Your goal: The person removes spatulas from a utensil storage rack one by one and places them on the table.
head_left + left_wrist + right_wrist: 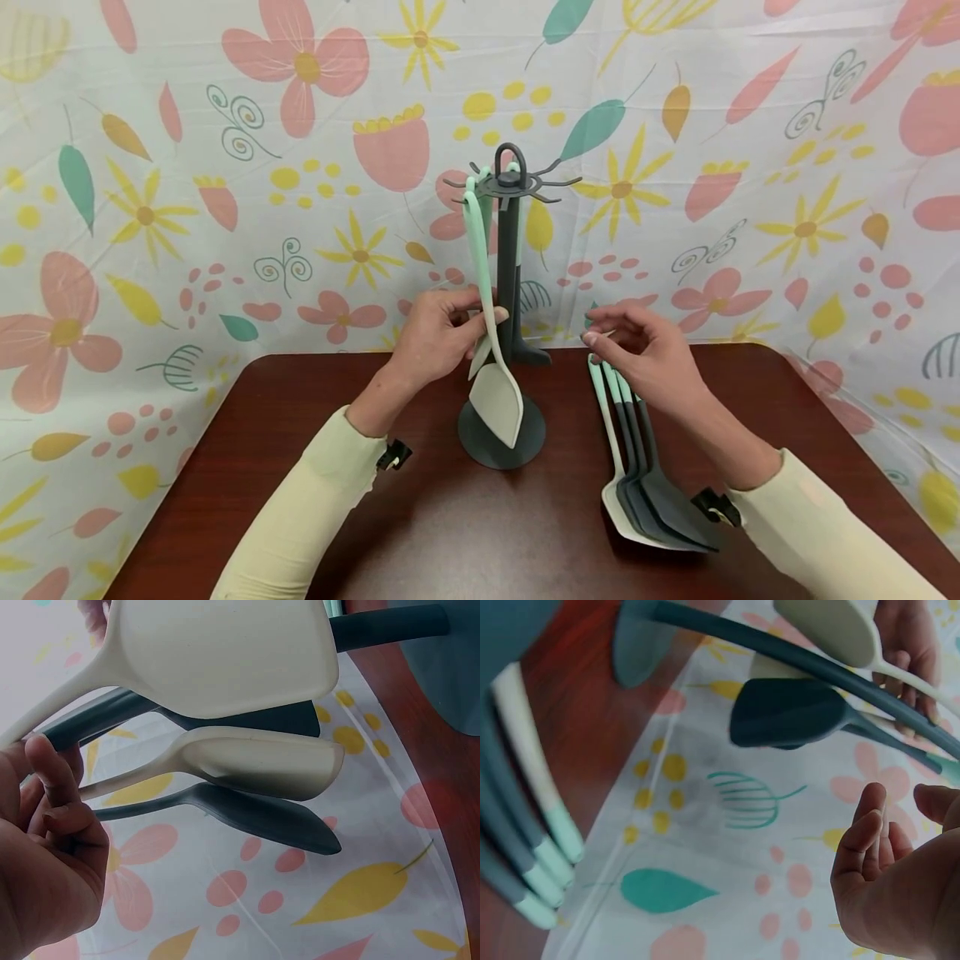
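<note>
A dark utensil stand point(508, 267) has several kitchen utensils hanging from its hooks. In front hangs a cream turner point(498, 404) with a mint handle end. My left hand point(438, 333) is at its handle, thumb and curled fingers among the hanging handles. Whether they grip one is partly hidden. The left wrist view shows a cream spoon-like utensil point(262, 763) and a dark one point(266, 817) hanging beside that hand. My right hand point(648, 354), fingers loosely bent and holding nothing, is over the mint handle ends of several stacked utensils point(648, 492) on the table.
The stand's round base point(502, 450) sits on the dark red-brown table point(420, 533). Bare hooks point(558, 182) project from the stand's right side. A floral cloth point(675, 167) hangs behind the table's far edge.
</note>
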The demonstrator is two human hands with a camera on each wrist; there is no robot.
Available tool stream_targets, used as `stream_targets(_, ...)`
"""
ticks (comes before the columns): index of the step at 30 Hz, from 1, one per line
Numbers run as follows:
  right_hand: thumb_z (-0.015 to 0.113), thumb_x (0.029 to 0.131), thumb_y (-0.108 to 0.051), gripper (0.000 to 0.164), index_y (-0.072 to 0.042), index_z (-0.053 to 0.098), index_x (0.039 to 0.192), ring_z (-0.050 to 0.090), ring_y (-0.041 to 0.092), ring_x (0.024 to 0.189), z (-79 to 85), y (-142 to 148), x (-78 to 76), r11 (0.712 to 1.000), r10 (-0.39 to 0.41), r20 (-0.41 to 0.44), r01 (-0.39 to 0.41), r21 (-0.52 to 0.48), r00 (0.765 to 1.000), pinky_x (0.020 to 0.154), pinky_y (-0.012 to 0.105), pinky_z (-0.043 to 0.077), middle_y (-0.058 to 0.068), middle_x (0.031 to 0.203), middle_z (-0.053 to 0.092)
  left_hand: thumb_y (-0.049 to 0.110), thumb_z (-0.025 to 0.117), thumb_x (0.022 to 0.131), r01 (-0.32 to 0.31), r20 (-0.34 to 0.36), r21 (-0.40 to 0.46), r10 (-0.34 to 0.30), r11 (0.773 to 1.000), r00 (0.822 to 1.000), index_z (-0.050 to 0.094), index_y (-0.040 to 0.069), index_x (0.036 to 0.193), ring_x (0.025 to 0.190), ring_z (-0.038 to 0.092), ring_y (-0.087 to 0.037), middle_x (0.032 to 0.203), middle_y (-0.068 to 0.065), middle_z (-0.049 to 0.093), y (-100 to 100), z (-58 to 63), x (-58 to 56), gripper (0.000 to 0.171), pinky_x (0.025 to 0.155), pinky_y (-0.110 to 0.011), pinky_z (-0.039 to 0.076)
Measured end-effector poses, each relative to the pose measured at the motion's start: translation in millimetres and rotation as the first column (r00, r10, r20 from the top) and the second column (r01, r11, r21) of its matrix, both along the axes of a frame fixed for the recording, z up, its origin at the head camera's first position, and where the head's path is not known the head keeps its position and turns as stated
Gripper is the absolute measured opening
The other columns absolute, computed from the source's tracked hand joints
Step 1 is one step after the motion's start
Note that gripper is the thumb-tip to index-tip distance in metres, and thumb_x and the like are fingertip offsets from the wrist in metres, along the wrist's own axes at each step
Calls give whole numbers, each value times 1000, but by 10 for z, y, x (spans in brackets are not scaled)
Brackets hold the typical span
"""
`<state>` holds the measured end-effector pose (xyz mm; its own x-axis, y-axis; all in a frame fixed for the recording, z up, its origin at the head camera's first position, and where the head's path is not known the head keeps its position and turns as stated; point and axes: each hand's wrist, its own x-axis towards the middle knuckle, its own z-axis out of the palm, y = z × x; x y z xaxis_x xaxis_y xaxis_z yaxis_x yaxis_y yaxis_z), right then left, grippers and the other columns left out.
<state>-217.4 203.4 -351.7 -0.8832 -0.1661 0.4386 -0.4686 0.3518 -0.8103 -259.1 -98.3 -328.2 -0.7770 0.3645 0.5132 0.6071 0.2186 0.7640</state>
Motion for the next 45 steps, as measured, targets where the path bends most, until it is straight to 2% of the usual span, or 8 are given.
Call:
stream_targets(7, 72, 102, -10, 28, -6, 70, 130, 75, 19, 78, 73, -182, -32, 998, 51, -12, -51, -35, 999, 74, 28, 61, 8, 103, 75, 25, 78, 100, 2, -3, 6, -2, 1000, 1000, 82, 18, 118, 50, 57, -24, 58, -3, 57, 0, -5, 3, 19, 49, -36, 48)
stream_targets(11, 73, 102, -9, 29, -5, 70, 130, 76, 20, 79, 113, -270, -51, 994, 78, -18, -79, -72, 997, 74, 30, 63, 9, 105, 75, 26, 78, 100, -4, -5, 9, 4, 1000, 1000, 82, 19, 115, 50, 56, -24, 58, -3, 57, 3, 2, 5, 17, 49, -37, 47)
stream_targets(20, 73, 102, -11, 31, -10, 71, 133, 76, 23, 78, 195, -416, -69, 991, 102, -24, -104, -84, 994, 69, 30, 61, 12, 117, 75, 29, 77, 100, -6, -6, 3, 6, 1000, 1000, 82, 20, 105, 50, 56, -27, 57, -3, 56, 0, 4, 8, 11, 48, -36, 46)
stream_targets(26, 73, 102, -9, 34, -10, 70, 136, 75, 31, 75, 252, -529, -78, 982, 151, -45, -155, -111, 987, 67, 33, 61, 15, 121, 74, 30, 77, 101, -6, -3, 7, 6, 1000, 1000, 82, 20, 104, 50, 55, -25, 57, -4, 56, 1, -10, -2, 12, 49, -36, 47)
stream_targets(29, 73, 102, -8, 35, -10, 70, 137, 74, 32, 73, 278, -581, -74, 976, 168, -50, -173, -129, 985, 66, 35, 62, 12, 122, 74, 30, 77, 101, -2, -2, 6, 2, 1000, 1000, 82, 20, 106, 51, 55, -24, 58, -3, 57, -1, -16, -1, 12, 49, -36, 48)
stream_targets(39, 72, 101, -6, 35, -13, 72, 135, 71, 31, 65, 413, -749, -75, 967, 193, -89, -205, -149, 977, 53, 34, 56, 11, 124, 74, 29, 76, 101, 10, -10, 4, -10, 1000, 1000, 82, 21, 109, 50, 55, -23, 58, -2, 57, -9, -9, 10, 13, 49, -37, 48)
stream_targets(45, 71, 101, -2, 35, -7, 70, 136, 71, 30, 62, 468, -815, -110, 960, 210, -103, -225, -168, 972, 59, 35, 59, 13, 123, 74, 28, 77, 100, 11, -4, 12, -11, 1000, 1000, 82, 20, 107, 49, 55, -27, 56, -3, 57, -2, -6, 12, 12, 48, -36, 48)
